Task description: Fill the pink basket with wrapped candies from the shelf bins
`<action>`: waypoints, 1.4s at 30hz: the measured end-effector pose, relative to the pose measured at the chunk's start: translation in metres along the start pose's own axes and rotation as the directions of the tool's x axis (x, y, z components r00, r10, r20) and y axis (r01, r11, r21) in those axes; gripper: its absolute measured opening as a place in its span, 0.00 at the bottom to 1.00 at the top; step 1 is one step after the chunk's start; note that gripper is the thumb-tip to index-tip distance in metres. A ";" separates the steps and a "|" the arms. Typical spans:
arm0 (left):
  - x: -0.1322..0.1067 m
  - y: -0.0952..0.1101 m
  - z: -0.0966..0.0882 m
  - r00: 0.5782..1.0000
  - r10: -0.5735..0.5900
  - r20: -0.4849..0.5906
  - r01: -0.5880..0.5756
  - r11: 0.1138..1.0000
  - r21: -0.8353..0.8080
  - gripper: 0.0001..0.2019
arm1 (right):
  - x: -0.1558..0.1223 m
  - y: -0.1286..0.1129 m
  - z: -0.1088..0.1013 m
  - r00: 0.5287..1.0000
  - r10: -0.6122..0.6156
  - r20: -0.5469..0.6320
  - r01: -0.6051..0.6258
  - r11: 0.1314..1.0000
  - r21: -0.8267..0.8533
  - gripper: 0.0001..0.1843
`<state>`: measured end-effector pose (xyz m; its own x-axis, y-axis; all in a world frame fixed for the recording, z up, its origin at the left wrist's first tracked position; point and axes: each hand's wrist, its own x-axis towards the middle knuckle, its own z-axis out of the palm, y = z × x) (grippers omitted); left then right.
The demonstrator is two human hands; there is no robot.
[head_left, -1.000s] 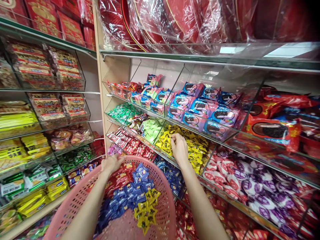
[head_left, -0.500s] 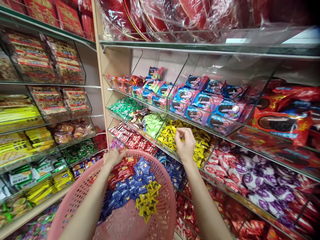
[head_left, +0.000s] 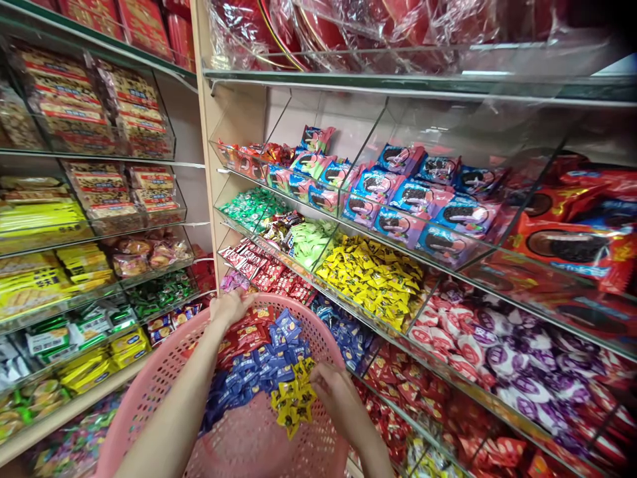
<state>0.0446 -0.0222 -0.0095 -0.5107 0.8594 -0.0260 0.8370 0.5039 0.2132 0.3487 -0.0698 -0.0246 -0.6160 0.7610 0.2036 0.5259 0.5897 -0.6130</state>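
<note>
A round pink plastic basket (head_left: 149, 392) with a pierced wall tilts below me. My left hand (head_left: 229, 309) is closed over its far rim. Inside lie red-wrapped candies (head_left: 251, 328), blue-wrapped candies (head_left: 256, 368) and a smaller heap of yellow-wrapped candies (head_left: 292, 401). Over the basket's right side, my right hand (head_left: 332, 392) has its fingers curled beside the yellow heap. What it holds, if anything, is hidden. Up and to the right, a shelf bin holds many more yellow candies (head_left: 371, 275).
Clear-fronted shelves surround the basket. Behind it are red packets (head_left: 279, 279) and blue candies (head_left: 343, 335); red-and-purple twist-wrapped candies (head_left: 497, 358) fill a bin at right. Biscuit packs (head_left: 418, 196) sit above a projecting shelf edge (head_left: 348, 312). Yellow packs (head_left: 79, 372) line the left shelves.
My right hand has moved from above the yellow candy bin down and left, into the basket beside the yellow heap. My left hand still grips the rim. The view has shifted slightly.
</note>
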 end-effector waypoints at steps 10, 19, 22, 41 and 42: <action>-0.002 0.000 -0.001 1.000 -0.010 -0.005 0.010 1.000 -0.004 0.30 | 0.003 -0.001 0.010 0.988 0.057 -0.143 -0.043 0.994 0.100 0.06; -0.001 0.004 0.000 0.999 0.030 -0.014 -0.030 1.000 -0.005 0.34 | 0.075 -0.031 -0.091 0.876 -0.180 -0.447 0.172 0.983 -0.060 0.09; -0.002 0.007 -0.001 0.999 0.037 -0.031 -0.037 0.999 -0.009 0.33 | 0.118 -0.030 -0.111 0.841 -0.137 -0.524 0.036 0.980 -0.198 0.07; -0.003 0.005 -0.003 0.999 0.031 -0.027 -0.031 0.999 0.009 0.32 | 0.164 0.001 -0.090 0.762 0.057 -0.645 0.040 0.990 0.134 0.16; -0.003 0.006 -0.003 0.999 0.035 -0.027 -0.035 0.999 0.009 0.32 | 0.164 0.001 -0.090 0.749 0.060 -0.660 0.068 0.984 0.166 0.16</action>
<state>0.0505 -0.0222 -0.0053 -0.4862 0.8738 0.0076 0.8561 0.4746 0.2048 0.3011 0.0797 0.0772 -0.0423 0.7837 0.6197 0.3783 0.5866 -0.7161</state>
